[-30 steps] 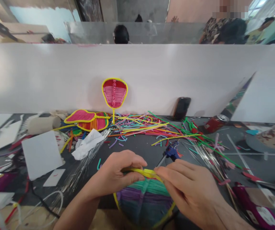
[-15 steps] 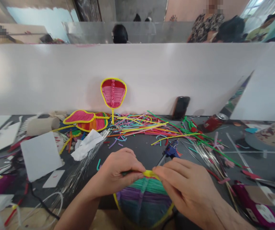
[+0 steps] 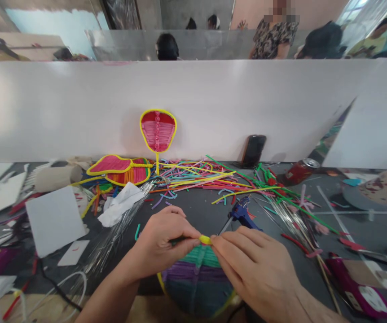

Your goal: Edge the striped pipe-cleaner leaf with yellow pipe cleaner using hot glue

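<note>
My left hand [image 3: 166, 242] and my right hand [image 3: 254, 264] pinch a yellow pipe cleaner [image 3: 205, 240] between thumbs and fingers, close together. It lies along the top edge of a fan-shaped piece [image 3: 196, 280] wound in green, purple and dark teal rows, with a yellow rim and a strip down its middle. My right hand covers the piece's upper right, and its lower edge is blurred. Just beyond my right hand lies a blue glue gun [image 3: 242, 213].
A finished pink fan [image 3: 158, 130] with yellow rim leans on the white partition [image 3: 213, 103]. Loose pipe cleaners [image 3: 196, 175], a phone [image 3: 254, 150], a red can [image 3: 301, 171] and a purple glue gun [image 3: 358, 287] lie around. Wires [image 3: 112, 237] and white cards [image 3: 55, 220] are left. People are beyond the partition.
My right hand has shifted slightly left, closer to my left hand, so less yellow pipe cleaner shows between them. More of the blue glue gun is visible.
</note>
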`<action>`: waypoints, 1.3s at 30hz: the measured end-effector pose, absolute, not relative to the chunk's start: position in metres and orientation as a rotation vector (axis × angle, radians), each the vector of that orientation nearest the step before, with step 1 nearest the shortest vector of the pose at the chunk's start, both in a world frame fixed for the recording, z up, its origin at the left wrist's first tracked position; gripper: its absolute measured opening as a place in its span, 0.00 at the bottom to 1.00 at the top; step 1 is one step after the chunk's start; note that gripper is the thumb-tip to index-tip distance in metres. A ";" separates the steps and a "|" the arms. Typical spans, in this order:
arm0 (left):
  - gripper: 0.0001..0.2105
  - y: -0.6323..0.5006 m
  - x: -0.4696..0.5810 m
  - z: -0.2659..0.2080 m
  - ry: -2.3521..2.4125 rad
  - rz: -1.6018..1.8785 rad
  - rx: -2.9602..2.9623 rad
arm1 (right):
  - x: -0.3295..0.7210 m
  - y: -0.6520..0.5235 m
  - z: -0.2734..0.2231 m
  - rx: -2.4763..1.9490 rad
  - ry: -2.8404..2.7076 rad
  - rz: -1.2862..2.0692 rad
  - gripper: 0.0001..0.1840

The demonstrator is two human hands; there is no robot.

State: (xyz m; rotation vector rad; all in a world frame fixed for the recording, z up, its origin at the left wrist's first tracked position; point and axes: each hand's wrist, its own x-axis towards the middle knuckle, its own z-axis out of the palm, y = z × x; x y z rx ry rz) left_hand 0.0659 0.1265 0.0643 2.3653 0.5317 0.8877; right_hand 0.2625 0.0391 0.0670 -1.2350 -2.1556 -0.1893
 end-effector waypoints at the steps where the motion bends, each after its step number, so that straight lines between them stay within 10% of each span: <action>1: 0.05 0.126 0.065 0.065 0.545 0.872 2.368 | 0.262 0.040 0.066 -1.234 -2.151 -0.189 0.10; 39: 0.08 0.119 0.060 0.058 0.632 0.867 2.344 | 0.263 0.041 0.075 -1.251 -2.176 -0.210 0.13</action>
